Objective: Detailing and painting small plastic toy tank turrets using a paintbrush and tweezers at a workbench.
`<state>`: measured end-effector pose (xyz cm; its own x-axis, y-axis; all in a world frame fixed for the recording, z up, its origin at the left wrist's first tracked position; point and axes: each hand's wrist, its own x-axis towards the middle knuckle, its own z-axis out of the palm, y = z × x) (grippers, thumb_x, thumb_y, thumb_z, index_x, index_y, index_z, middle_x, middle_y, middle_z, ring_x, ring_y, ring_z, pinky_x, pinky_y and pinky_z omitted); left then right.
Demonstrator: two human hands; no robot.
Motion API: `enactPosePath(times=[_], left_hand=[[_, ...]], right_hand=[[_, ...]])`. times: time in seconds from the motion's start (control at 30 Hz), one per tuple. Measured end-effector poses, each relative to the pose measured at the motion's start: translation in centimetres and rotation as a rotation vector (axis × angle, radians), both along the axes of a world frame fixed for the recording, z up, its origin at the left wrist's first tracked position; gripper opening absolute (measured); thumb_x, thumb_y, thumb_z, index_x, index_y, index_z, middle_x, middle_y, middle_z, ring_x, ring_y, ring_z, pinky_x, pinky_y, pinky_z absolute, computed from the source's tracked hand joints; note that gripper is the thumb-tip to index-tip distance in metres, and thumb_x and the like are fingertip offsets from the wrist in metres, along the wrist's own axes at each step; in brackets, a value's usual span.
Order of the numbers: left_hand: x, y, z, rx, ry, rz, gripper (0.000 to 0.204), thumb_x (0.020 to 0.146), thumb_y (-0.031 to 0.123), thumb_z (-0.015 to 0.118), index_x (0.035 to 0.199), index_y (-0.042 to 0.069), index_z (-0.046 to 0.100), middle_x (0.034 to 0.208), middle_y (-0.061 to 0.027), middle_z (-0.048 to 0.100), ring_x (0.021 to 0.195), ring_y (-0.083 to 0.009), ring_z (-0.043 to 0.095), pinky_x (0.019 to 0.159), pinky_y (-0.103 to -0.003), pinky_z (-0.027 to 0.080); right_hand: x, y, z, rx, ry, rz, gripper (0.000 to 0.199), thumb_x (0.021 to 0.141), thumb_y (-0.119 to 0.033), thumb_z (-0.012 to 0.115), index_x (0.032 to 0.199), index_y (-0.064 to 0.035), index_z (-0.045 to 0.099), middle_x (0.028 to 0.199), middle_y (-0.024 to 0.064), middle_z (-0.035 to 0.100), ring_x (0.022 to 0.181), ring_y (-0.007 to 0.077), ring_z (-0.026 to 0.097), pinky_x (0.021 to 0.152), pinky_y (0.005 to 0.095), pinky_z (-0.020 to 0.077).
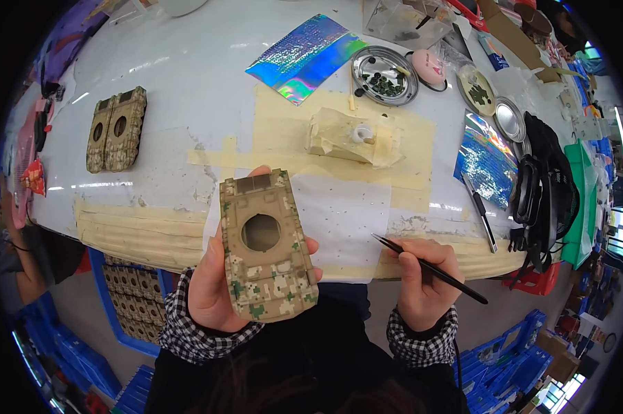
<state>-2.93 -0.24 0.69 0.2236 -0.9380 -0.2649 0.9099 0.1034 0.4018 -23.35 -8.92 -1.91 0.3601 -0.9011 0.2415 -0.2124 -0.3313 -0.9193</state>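
Observation:
Held up in my left hand (211, 290) is a tan model tank hull (270, 279) with pixel camouflage, a round opening in its top and a dark panel at its far end. My fingers wrap its sides and underside. My right hand (427, 279) grips slim black tweezers (446, 277) by the middle, their fine pale tip pointing left over a white paper sheet (346, 221). Tiny dark specks are scattered on that sheet. Between the tip and the hull there is a gap. Two similar hulls (118, 131) lie side by side at the far left.
A tape-covered block (332, 136) stands beyond the sheet, near a metal dish (411, 93) of small dark green parts. Iridescent pouches (304, 58), a pen (482, 217) and a black bag (549, 186) lie around. Below left, a blue crate (108, 293) holds several hulls.

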Motion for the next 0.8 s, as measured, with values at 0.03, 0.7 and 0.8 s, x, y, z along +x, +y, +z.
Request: enactPosePath(times=[0.03, 0.7, 0.8], left_hand=[[-0.03, -0.03, -0.05, -0.004, 0.001, 0.006, 0.077, 0.094, 0.052, 0.034, 0.144, 0.003, 0.003, 0.107, -0.0296, 0.050, 0.084, -0.0316, 0.063, 0.068, -0.035, 0.057], [-0.42, 0.05, 0.32, 0.043, 0.006, 0.033, 0.075, 0.094, 0.052, 0.031, 0.143, 0.001, 0.007, 0.105, -0.0301, 0.051, 0.080, -0.0304, 0.063, 0.067, -0.034, 0.056], [-0.53, 0.07, 0.47, 0.043, 0.033, 0.030, 0.074, 0.095, 0.051, 0.031, 0.143, 0.001, 0.006, 0.106, -0.0308, 0.050, 0.081, -0.0314, 0.063, 0.067, -0.034, 0.056]], right_hand=[[0.03, 0.01, 0.09, 0.002, 0.005, -0.001, 0.011, 0.080, 0.001, 0.066, 0.088, 0.0021, 0.059, 0.084, 0.0156, 0.066, 0.072, 0.0202, 0.064, 0.065, 0.0258, 0.0490], [0.18, 0.03, 0.02, 0.005, 0.000, -0.031, 0.011, 0.080, 0.000, 0.067, 0.087, 0.0022, 0.060, 0.081, 0.0143, 0.066, 0.069, 0.0191, 0.063, 0.062, 0.0253, 0.0482], [0.11, 0.04, 0.11, 0.015, 0.004, -0.019, 0.011, 0.080, 0.000, 0.067, 0.088, 0.0020, 0.060, 0.082, 0.0140, 0.065, 0.071, 0.0191, 0.063, 0.063, 0.0251, 0.0482]])
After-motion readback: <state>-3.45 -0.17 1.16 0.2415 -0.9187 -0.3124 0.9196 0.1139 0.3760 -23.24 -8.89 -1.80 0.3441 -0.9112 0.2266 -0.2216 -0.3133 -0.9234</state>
